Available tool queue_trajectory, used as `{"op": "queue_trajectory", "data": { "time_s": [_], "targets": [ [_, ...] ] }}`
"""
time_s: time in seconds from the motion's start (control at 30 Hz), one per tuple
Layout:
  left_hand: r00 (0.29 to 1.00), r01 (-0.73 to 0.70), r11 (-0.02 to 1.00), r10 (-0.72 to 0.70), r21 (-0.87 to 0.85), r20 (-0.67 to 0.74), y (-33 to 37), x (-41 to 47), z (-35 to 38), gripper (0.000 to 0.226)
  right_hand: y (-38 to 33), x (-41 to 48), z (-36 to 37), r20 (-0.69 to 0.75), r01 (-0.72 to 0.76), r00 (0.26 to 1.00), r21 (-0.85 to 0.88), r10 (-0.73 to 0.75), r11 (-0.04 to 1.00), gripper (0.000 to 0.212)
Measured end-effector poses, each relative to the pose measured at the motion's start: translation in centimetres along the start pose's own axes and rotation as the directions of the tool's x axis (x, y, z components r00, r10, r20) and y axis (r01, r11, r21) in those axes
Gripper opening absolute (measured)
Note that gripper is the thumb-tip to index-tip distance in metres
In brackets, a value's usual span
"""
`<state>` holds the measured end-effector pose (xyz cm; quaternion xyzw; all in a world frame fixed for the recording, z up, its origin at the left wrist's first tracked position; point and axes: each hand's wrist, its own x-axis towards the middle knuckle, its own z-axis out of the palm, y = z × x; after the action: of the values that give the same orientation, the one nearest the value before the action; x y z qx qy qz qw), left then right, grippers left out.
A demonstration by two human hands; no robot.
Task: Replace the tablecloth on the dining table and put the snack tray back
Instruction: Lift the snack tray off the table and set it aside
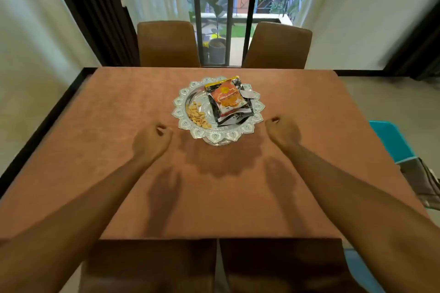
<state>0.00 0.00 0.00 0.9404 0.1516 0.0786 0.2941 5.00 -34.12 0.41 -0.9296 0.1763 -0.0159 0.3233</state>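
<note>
A brown tablecloth (100, 150) lies flat over the dining table. On it, past the middle, stands a silver snack tray (223, 137) with a petal-shaped rim, raised on a foot. It holds loose nuts (197, 115) on the left and snack packets (228, 100) on the right. My left hand (152, 141) hovers just left of the tray, fingers curled in, holding nothing. To the tray's right my right hand (283, 133) is curled the same way, also with nothing in it. Neither hand touches the tray.
Two brown chairs (167, 43) (278, 45) stand at the far side before a glass door. Two more chair backs (152, 266) (285, 266) sit at the near edge. A turquoise object (390, 140) and folded cloth (421, 181) lie right of the table.
</note>
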Motion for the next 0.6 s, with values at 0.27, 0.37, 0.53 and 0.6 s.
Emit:
{"op": "queue_trajectory", "data": {
  "time_s": [0.27,0.37,0.53,0.6],
  "targets": [
    [0.987,0.150,0.956,-0.130,-0.251,0.095,2.2,9.4,3.4,0.061,-2.3,7.8,1.6,-0.020,0.069,0.997,0.061,-0.068,0.996,0.040],
    [0.982,0.171,0.940,-0.137,-0.294,0.133,3.0,11.0,5.1,0.070,-3.8,9.7,3.1,0.048,0.146,0.988,0.059,-0.149,0.987,0.043],
    [0.984,0.165,0.931,-0.134,-0.325,0.116,3.5,11.2,7.6,0.053,-5.8,10.8,5.2,0.063,0.134,0.988,0.071,-0.139,0.988,0.039],
    [0.985,0.167,0.927,-0.145,-0.336,0.091,3.4,11.2,8.0,0.052,-5.5,10.7,6.2,0.068,0.115,0.990,0.125,-0.124,0.986,0.051]
  ]
}}
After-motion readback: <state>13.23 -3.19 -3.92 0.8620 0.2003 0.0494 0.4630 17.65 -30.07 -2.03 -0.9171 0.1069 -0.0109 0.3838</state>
